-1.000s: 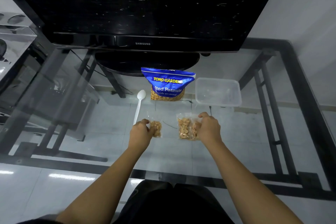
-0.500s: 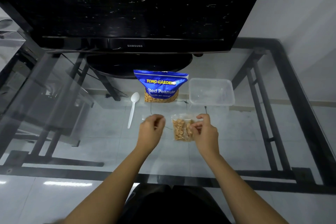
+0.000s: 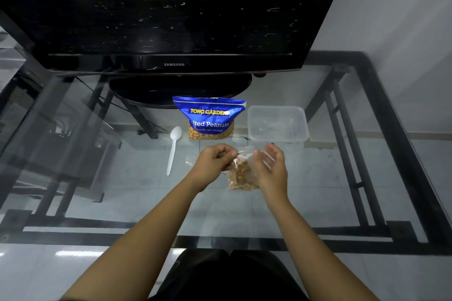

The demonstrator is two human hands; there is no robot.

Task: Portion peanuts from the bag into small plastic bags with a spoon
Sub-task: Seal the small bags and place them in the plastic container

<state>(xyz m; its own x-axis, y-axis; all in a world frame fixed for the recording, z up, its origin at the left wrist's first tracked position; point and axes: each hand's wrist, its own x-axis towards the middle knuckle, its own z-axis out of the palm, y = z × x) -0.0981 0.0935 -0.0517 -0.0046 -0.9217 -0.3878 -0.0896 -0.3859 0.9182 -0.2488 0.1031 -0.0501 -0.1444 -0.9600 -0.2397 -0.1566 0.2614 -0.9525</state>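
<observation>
Now left hand [image 3: 215,160] pinches small bag [image 3: 242,173] top; right hand [image 3: 270,168] open beside.

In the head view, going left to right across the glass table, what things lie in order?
Spoon → left hand → small bag of peanuts → right hand. Behind them: blue peanut bag → clear container.

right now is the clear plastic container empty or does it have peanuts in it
Empty: the clear plastic container shows only glare and the floor through its walls, no peanuts.
</observation>
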